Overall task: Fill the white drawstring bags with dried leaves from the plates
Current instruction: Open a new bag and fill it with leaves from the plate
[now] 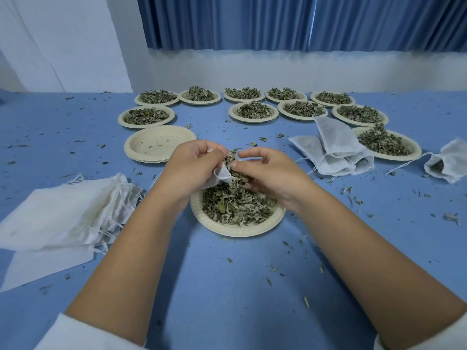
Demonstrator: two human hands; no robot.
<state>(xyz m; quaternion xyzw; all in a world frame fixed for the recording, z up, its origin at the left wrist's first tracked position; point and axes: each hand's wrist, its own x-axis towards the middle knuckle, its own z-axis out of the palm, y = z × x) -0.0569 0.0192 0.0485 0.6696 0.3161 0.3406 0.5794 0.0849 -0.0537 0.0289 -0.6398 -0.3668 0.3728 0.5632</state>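
Observation:
A paper plate (242,229) heaped with dried leaves (235,205) sits on the table right in front of me. Above its far edge my left hand (192,165) grips a white drawstring bag (221,174) by its mouth. My right hand (267,170) holds a bunch of dried leaves at the bag's opening, fingers curled round them. Most of the bag is hidden behind my left hand.
A pile of empty white bags (63,213) lies at the left. Filled bags (336,150) and another bag (448,161) lie at the right. A stack of empty plates (159,144) stands behind my left hand. Several leaf-filled plates (252,111) line the back. Leaf crumbs dot the blue table (227,286).

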